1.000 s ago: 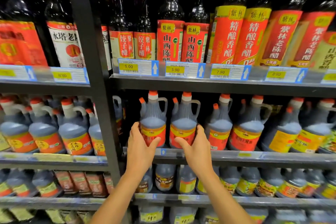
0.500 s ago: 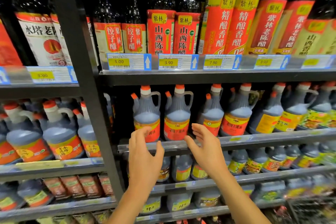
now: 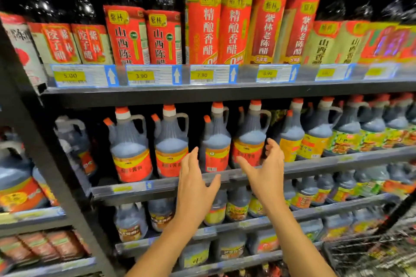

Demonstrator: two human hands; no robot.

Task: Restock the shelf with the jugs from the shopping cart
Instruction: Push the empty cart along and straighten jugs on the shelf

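Observation:
Several dark jugs with orange caps and red-and-yellow labels stand in a row on the middle shelf (image 3: 135, 189). Two of them, one jug (image 3: 129, 148) and its neighbour (image 3: 171, 145), stand at the row's left end. My left hand (image 3: 194, 184) and my right hand (image 3: 265, 168) are both raised in front of the shelf edge, palms facing each other, fingers spread and holding nothing. Between them stands another red-labelled jug (image 3: 213, 148), apart from both hands. A further jug (image 3: 248, 141) stands behind my right hand's fingers.
Tall dark bottles with red labels fill the upper shelf (image 3: 202, 94) above price tags. More jugs line the lower shelves. A black upright post (image 3: 45, 153) divides the shelving at the left. The wire shopping cart (image 3: 371, 252) shows at the bottom right corner.
Both hands have let go of the two left jugs and drawn back from the shelf. They have shifted right with my view, and the cart has come into sight.

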